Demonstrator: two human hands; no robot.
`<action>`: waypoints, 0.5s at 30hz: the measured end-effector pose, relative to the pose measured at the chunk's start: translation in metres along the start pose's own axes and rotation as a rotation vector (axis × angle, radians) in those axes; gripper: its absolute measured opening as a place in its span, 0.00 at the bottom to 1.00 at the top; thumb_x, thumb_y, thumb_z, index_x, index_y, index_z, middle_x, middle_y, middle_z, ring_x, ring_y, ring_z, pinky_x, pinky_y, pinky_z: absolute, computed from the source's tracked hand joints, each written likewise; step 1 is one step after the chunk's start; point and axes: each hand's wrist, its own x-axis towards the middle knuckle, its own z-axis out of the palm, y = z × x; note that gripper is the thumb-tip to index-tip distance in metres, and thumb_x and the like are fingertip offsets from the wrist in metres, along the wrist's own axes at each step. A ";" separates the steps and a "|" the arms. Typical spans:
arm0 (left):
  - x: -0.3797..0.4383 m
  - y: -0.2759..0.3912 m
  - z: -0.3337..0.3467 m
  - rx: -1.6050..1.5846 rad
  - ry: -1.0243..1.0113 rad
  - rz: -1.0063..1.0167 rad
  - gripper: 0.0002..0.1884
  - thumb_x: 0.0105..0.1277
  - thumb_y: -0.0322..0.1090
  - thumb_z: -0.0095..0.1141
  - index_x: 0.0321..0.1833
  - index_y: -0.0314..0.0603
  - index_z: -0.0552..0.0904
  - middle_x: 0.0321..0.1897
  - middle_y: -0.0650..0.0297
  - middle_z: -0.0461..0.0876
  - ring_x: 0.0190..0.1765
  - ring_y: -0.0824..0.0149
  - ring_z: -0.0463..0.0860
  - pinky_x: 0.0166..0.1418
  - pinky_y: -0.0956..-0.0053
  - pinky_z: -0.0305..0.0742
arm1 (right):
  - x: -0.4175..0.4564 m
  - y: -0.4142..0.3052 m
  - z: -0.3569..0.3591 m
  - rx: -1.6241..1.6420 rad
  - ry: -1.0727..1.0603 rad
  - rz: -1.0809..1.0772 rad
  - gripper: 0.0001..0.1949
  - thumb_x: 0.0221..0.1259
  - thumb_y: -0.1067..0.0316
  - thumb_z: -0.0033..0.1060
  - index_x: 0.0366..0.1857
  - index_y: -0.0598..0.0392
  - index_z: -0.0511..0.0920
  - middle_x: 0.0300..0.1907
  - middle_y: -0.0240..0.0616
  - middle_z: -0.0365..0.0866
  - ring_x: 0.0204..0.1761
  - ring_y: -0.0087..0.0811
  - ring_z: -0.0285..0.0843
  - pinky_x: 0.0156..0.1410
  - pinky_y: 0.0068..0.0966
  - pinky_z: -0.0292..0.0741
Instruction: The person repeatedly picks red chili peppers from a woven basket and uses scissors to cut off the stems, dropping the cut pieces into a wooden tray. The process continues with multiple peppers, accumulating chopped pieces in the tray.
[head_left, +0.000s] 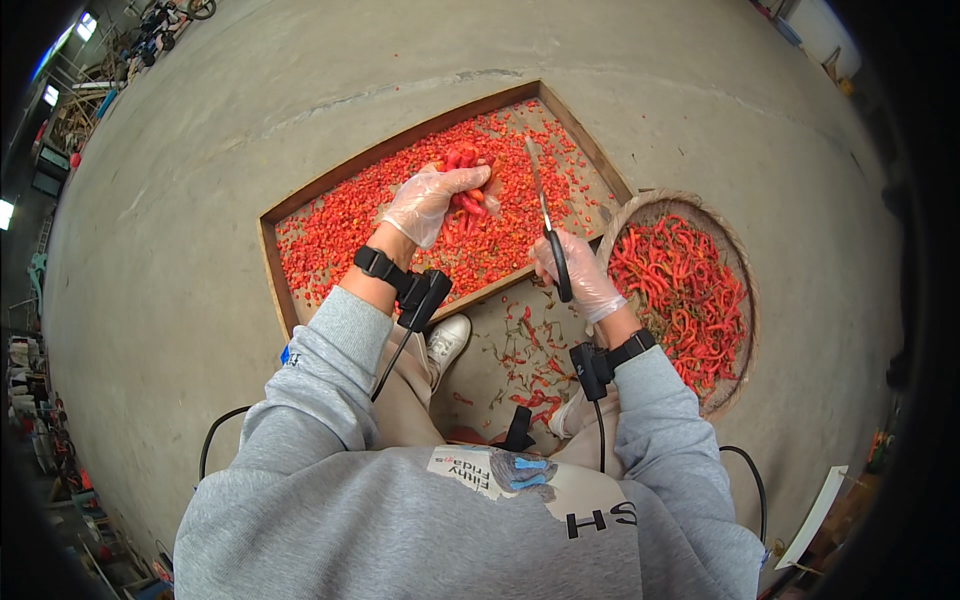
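My left hand (427, 199), in a clear plastic glove, grips a bunch of red chili peppers (470, 201) above a shallow wooden tray (397, 147). Many cut pieces of red chili (352, 217) cover most of the tray's bottom. Gloved the same way, my right hand (577, 270) holds a pair of scissors (541, 187) with black handles. Their blades point away from me over the tray's right part, apart from the bunch, and look nearly closed. Right of this hand stands a round woven basket (739, 247) with whole red chilies (682, 285) in it.
Chili stems and scraps (532, 337) litter the concrete floor (187, 300) between my feet, near a white shoe (448, 339). Black cables (394, 360) run from the devices strapped to both wrists. Stored goods and a wheeled vehicle (161, 30) line the left wall.
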 end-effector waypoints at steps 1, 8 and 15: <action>-0.001 -0.001 0.002 -0.003 -0.007 -0.016 0.12 0.64 0.35 0.61 0.44 0.31 0.80 0.31 0.56 0.84 0.31 0.64 0.85 0.38 0.75 0.80 | 0.002 -0.001 -0.001 -0.057 0.021 -0.062 0.14 0.64 0.53 0.60 0.32 0.53 0.73 0.24 0.26 0.74 0.24 0.15 0.68 0.28 0.14 0.65; -0.007 -0.016 0.024 0.128 -0.156 -0.135 0.12 0.62 0.32 0.61 0.43 0.30 0.80 0.33 0.55 0.84 0.32 0.62 0.86 0.37 0.75 0.80 | 0.007 -0.019 -0.003 0.203 0.170 -0.315 0.10 0.60 0.68 0.63 0.43 0.60 0.79 0.33 0.27 0.78 0.36 0.18 0.74 0.45 0.17 0.72; -0.007 -0.022 0.036 0.159 -0.184 -0.131 0.11 0.61 0.32 0.62 0.41 0.31 0.79 0.33 0.56 0.84 0.32 0.63 0.86 0.35 0.76 0.80 | 0.006 -0.021 -0.001 0.197 0.150 -0.256 0.08 0.59 0.74 0.63 0.40 0.56 0.75 0.35 0.29 0.78 0.37 0.19 0.77 0.45 0.20 0.76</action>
